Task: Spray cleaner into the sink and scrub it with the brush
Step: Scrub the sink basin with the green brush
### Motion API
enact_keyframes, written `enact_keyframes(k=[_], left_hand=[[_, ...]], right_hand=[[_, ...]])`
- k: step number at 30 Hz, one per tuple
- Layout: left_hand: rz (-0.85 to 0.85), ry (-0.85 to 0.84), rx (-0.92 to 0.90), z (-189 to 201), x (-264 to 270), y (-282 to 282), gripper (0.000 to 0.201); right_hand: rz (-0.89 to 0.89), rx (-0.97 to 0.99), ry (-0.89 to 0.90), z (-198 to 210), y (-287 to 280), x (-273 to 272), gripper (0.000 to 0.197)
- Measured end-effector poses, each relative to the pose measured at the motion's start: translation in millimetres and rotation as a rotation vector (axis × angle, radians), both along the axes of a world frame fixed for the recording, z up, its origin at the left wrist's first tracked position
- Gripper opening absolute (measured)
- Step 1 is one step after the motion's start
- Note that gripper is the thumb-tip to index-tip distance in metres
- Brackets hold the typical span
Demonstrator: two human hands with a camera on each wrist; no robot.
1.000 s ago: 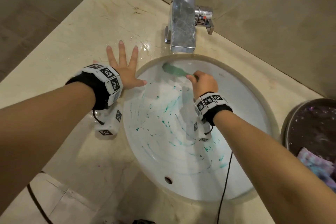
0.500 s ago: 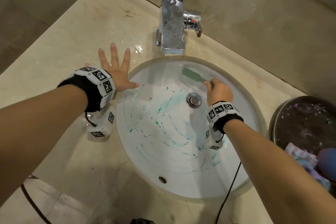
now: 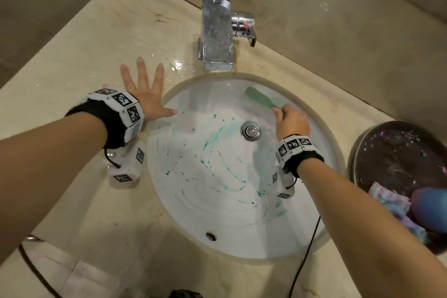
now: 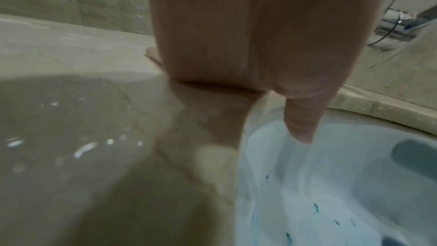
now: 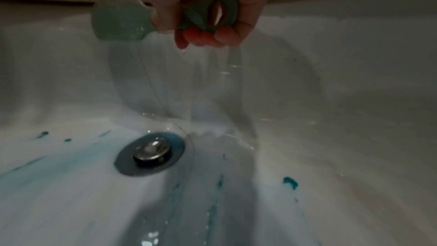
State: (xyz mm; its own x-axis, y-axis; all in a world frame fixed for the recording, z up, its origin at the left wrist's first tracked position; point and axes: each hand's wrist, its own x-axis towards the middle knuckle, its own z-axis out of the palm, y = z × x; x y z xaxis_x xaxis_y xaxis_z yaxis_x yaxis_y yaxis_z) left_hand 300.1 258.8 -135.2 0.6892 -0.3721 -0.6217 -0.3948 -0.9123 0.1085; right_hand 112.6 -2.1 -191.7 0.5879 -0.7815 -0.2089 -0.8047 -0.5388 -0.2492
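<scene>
A white oval sink (image 3: 229,222) streaked with teal cleaner is set into a beige marble counter. My right hand (image 3: 291,122) grips the handle of a green brush (image 3: 260,100), its head against the far wall of the basin, right of the tap. In the right wrist view the fingers (image 5: 208,35) curl round the brush (image 5: 120,23) above the metal drain (image 5: 150,153). My left hand (image 3: 145,93) lies flat with spread fingers on the counter (image 3: 84,55) at the sink's left rim, thumb over the edge. The left wrist view shows that left hand (image 4: 248,44) and the sink (image 4: 331,184). No spray bottle is in view.
A chrome tap (image 3: 217,31) with a side lever (image 3: 244,24) stands behind the sink. A dark round bowl (image 3: 396,164) holding a cloth and a blue object sits at the right. A black cable (image 3: 304,259) hangs from my right wrist. The wall rises behind.
My right hand has swept the brush along the far wall of the basin from left of the tap to right of it, uncovering the drain. My left hand stays flat on the counter.
</scene>
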Motion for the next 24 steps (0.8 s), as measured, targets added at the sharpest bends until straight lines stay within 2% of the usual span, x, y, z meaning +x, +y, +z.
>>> enact_keyframes(k=[2,4,10,14,20,24], left_hand=[[-0.001,-0.002,-0.001,-1.4,0.7,0.2,0.11],[0.002,-0.006,-0.003,-3.8,1.3,0.1,0.11],[0.002,-0.025,-0.011,-9.7,3.6,1.1,0.111],[-0.003,-0.032,-0.019,-10.1,3.9,1.5,0.11],[-0.04,-0.029,-0.013,-9.5,5.0,4.1,0.112],[-0.014,-0.001,-0.053,3.6,-1.9,7.3,0.1]], right_hand=[[0.004,0.061,0.132,-8.7,0.3,-4.5,0.036],[-0.011,0.09,0.163,-15.0,1.9,-9.0,0.035],[-0.002,0.081,-0.074,-4.0,13.1,6.4,0.037],[-0.014,0.121,-0.042,2.1,31.0,20.2,0.036],[-0.095,0.561,0.063,-11.7,89.2,58.1,0.042],[-0.289,0.849,0.05,-11.0,120.0,66.5,0.04]])
